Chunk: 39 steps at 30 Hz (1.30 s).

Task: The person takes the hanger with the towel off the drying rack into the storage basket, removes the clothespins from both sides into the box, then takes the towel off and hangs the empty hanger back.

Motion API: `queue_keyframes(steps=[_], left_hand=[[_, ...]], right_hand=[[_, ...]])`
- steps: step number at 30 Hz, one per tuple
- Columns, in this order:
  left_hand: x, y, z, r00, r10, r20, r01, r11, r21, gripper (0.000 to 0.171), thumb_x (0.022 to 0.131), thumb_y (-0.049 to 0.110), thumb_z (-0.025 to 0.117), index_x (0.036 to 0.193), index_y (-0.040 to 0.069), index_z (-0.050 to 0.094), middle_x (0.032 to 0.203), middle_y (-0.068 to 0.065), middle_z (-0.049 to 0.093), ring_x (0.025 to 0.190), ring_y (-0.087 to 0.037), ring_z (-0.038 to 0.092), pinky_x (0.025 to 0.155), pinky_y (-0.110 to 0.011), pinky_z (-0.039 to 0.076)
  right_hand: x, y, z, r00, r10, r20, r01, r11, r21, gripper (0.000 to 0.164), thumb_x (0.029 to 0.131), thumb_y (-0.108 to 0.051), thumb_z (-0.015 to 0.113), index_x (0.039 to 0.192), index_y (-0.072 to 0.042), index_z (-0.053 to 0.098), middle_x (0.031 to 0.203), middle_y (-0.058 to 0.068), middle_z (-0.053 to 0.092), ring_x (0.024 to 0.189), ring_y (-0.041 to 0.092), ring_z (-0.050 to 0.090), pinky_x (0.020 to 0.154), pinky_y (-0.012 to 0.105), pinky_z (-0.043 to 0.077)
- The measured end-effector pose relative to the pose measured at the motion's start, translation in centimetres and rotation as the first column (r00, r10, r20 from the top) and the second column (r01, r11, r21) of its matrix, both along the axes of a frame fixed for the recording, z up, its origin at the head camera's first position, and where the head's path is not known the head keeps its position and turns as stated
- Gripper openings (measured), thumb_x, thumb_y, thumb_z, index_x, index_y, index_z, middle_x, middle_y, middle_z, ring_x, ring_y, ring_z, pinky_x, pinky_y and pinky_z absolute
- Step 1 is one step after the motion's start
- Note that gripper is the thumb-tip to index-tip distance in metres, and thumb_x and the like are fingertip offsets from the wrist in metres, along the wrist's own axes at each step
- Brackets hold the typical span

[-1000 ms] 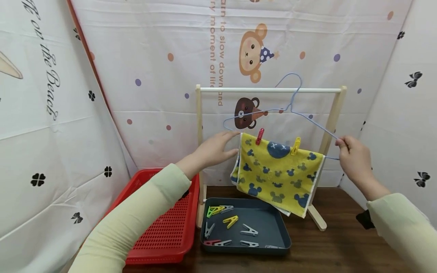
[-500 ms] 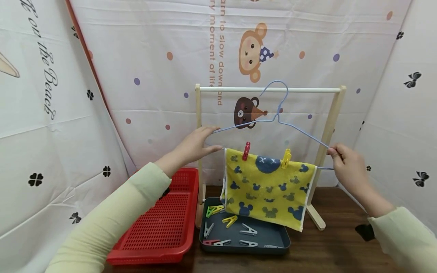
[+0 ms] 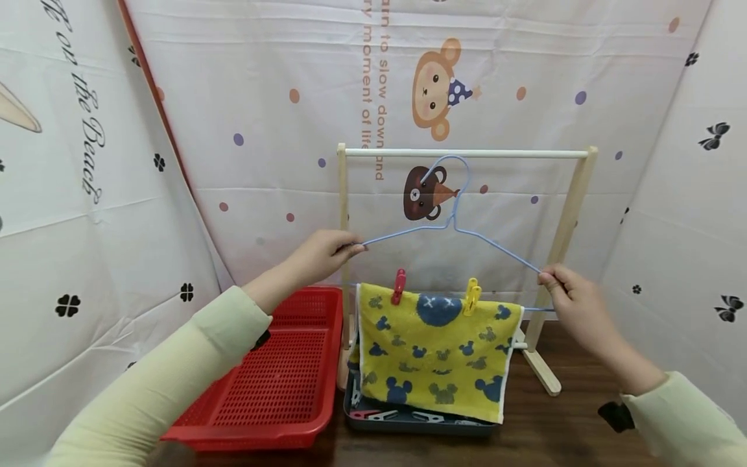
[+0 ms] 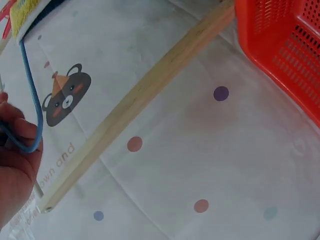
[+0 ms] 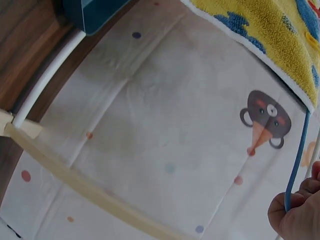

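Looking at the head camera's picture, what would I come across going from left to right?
Red basket → red clothespin → yellow clothespin → right hand.

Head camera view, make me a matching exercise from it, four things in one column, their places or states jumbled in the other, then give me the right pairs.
Things
1. Blue hanger
2. Yellow towel
3. Red basket
4. White rail

Places or states
A. To the left of the dark tray
B. Held by the left hand and the right hand
C. Across the top of the wooden stand
D. Has a red clip and a yellow clip at its top edge

Right pairs: 1-B, 2-D, 3-A, 4-C
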State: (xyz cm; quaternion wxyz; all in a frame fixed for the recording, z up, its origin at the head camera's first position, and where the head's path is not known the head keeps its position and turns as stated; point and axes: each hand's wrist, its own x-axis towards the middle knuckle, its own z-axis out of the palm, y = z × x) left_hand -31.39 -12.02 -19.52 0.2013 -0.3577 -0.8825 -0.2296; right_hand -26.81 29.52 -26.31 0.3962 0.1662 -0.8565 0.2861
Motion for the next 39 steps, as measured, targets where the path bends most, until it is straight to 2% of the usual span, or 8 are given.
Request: queue_keyframes(steps=[6, 10, 14, 18, 23, 28, 34, 39], left_hand=[[1.2, -1.4, -0.4, 0.999, -0.027, -0.019, 0.029, 0.996, 0.087, 0.016, 0.101, 0.006, 0.061, 0.102, -0.003, 0.075, 0.092, -0.017, 0.076, 0.074, -0.020, 0.064, 0.067, -0.026, 0.051], [1.9, -2.3, -0.4, 0.999, -0.001, -0.044, 0.006, 0.993, 0.117, 0.016, 0.101, 0.005, 0.061, 0.098, -0.002, 0.075, 0.082, -0.014, 0.072, 0.067, -0.014, 0.054, 0.062, -0.022, 0.044], [2.3, -3.0, -0.3, 0.996, 0.033, -0.085, -0.023, 0.993, 0.119, 0.017, 0.102, 0.007, 0.061, 0.097, -0.001, 0.075, 0.070, -0.007, 0.060, 0.061, -0.010, 0.037, 0.057, -0.021, 0.034], [2.9, -3.5, 0.0, 0.992, 0.060, -0.111, -0.047, 0.992, 0.118, 0.018, 0.102, 0.007, 0.060, 0.098, 0.000, 0.075, 0.066, -0.004, 0.054, 0.060, -0.008, 0.034, 0.057, -0.021, 0.032], [3.6, -4.4, 0.3, 0.989, 0.084, -0.120, -0.069, 0.989, 0.130, 0.018, 0.103, 0.008, 0.059, 0.099, 0.000, 0.075, 0.062, -0.002, 0.046, 0.060, -0.007, 0.033, 0.059, -0.022, 0.034], [4.2, -5.4, 0.7, 0.984, 0.078, -0.157, -0.057, 0.990, 0.132, 0.016, 0.102, 0.006, 0.060, 0.099, 0.000, 0.075, 0.062, 0.000, 0.043, 0.061, -0.006, 0.032, 0.059, -0.022, 0.032], [4.9, -6.9, 1.1, 0.966, 0.099, -0.239, -0.066, 0.988, 0.142, 0.013, 0.100, 0.004, 0.062, 0.096, 0.001, 0.074, 0.063, 0.003, 0.040, 0.060, -0.003, 0.031, 0.057, -0.022, 0.032], [5.5, -8.4, 1.4, 0.932, 0.175, -0.318, -0.123, 0.976, 0.178, 0.011, 0.097, 0.003, 0.066, 0.095, 0.002, 0.076, 0.061, 0.003, 0.042, 0.058, -0.001, 0.030, 0.055, -0.022, 0.030]], right_hand=[[0.3, -1.0, -0.3, 0.997, 0.062, 0.054, -0.064, 0.998, 0.027, 0.018, 0.105, -0.011, 0.055, 0.094, -0.005, 0.069, 0.076, -0.018, 0.054, 0.063, -0.005, 0.040, 0.055, 0.020, 0.034], [0.4, -1.7, -0.1, 0.989, 0.100, 0.105, -0.104, 0.994, 0.032, 0.022, 0.107, -0.018, 0.054, 0.101, -0.004, 0.070, 0.072, -0.012, 0.048, 0.058, 0.002, 0.035, 0.051, 0.025, 0.032], [0.4, -2.3, 0.3, 0.985, 0.107, 0.135, -0.114, 0.992, 0.046, 0.026, 0.108, -0.021, 0.053, 0.105, -0.004, 0.071, 0.076, -0.007, 0.052, 0.061, 0.004, 0.038, 0.054, 0.025, 0.033], [0.3, -2.7, 0.9, 0.974, 0.105, 0.198, -0.118, 0.991, 0.055, 0.030, 0.109, -0.024, 0.051, 0.113, -0.001, 0.070, 0.084, 0.003, 0.061, 0.066, 0.002, 0.045, 0.057, 0.024, 0.039], [-0.3, -3.1, 1.9, 0.942, 0.102, 0.321, -0.138, 0.986, 0.092, 0.040, 0.108, -0.029, 0.053, 0.131, 0.003, 0.061, 0.111, 0.019, 0.071, 0.093, 0.018, 0.066, 0.077, 0.034, 0.056], [-0.9, -2.9, 2.3, 0.903, 0.107, 0.417, -0.178, 0.975, 0.134, 0.054, 0.107, -0.031, 0.055, 0.144, 0.008, 0.047, 0.133, 0.030, 0.060, 0.122, 0.044, 0.058, 0.095, 0.058, 0.053], [-0.9, -2.2, 2.2, 0.903, 0.103, 0.418, -0.171, 0.977, 0.128, 0.056, 0.107, -0.027, 0.055, 0.145, 0.011, 0.043, 0.141, 0.035, 0.053, 0.128, 0.049, 0.052, 0.098, 0.064, 0.048], [-0.7, -2.1, 2.2, 0.910, 0.098, 0.404, -0.170, 0.975, 0.146, 0.053, 0.106, -0.027, 0.056, 0.144, 0.009, 0.046, 0.139, 0.033, 0.055, 0.126, 0.047, 0.054, 0.095, 0.062, 0.050]])
